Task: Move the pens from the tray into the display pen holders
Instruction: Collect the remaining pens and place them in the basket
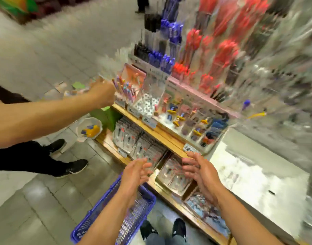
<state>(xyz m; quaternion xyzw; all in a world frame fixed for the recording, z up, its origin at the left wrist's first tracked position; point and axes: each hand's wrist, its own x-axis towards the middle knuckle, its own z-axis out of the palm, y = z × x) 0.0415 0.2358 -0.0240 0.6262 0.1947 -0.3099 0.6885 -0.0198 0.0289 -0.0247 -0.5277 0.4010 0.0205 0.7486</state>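
Both hands, left hand (pixel 136 171) and right hand (pixel 198 171), are held apart, fingers spread, empty, above the blue tray (pixel 91 225). Pens inside are blurred; a rushed grab could scatter them onto the floor (pixel 45 191).

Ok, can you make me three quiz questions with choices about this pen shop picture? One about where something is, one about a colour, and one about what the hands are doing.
1. Where is the basket?
A. on the floor under the left arm
B. on the top shelf
C. hanging on the pen rack

2. What colour is the basket?
A. red
B. blue
C. yellow

3. What are the left hand and right hand doing?
A. gripping pens
B. both open, holding nothing
C. making fists

Answers: 1 A, it sits low on the tiles below the left forearm. 2 B, its mesh walls are blue. 3 B, the fingers are spread and nothing is between them.
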